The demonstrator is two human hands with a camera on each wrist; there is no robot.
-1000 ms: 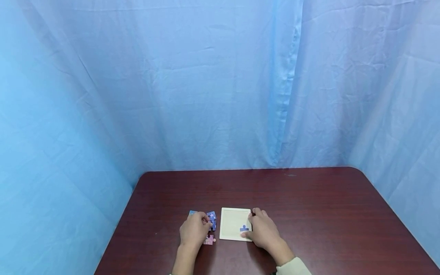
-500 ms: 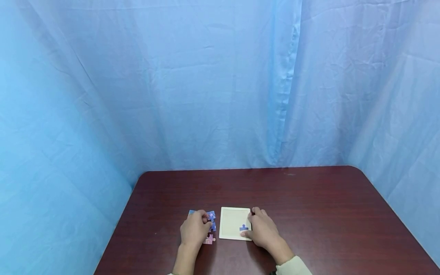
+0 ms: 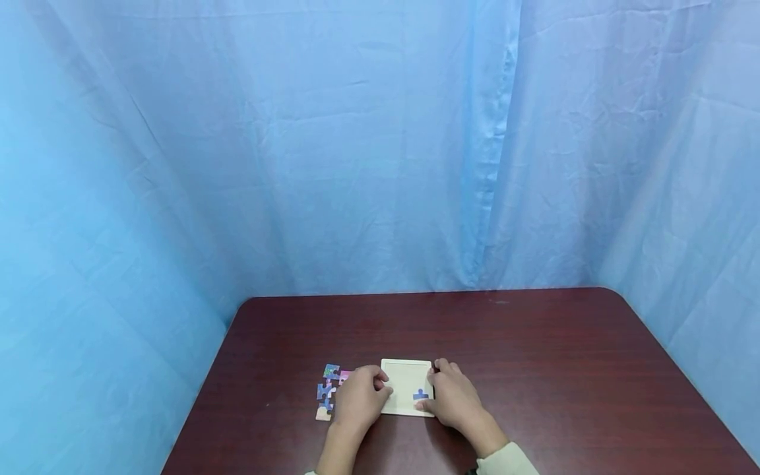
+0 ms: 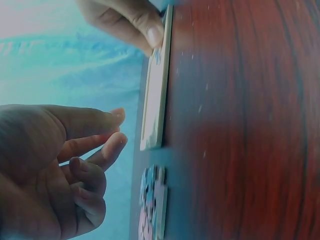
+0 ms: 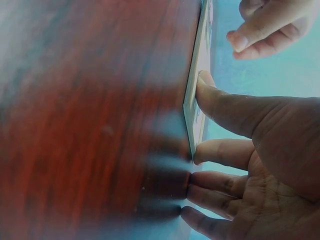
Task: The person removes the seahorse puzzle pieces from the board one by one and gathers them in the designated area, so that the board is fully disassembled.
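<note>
My left hand (image 3: 358, 398) is at the left edge of the square cream puzzle tray (image 3: 399, 379). In the left wrist view its thumb and fingertips (image 4: 117, 120) are drawn close together; whether a puzzle piece is between them cannot be made out. At the tray's right side, my right hand (image 3: 456, 397) grips the frame: the thumb (image 5: 207, 95) lies over the inner side and the index finger meets the outer edge. Inside the tray, near the right thumb, lies one blue puzzle piece (image 3: 420, 394). Several colourful puzzle pieces (image 3: 324, 390) lie left of the tray, partly hidden by my left hand.
A dark reddish-brown wooden table (image 3: 534, 369) carries everything. Light blue curtains (image 3: 380, 165) hang behind it and along both sides. The table's rounded far corners and back edge are in view, and its surface stretches behind and right of the tray.
My left hand has moved right from over the loose pieces to the tray's left edge, uncovering pieces on the left and hiding those on the right. My right hand stays at the tray.
</note>
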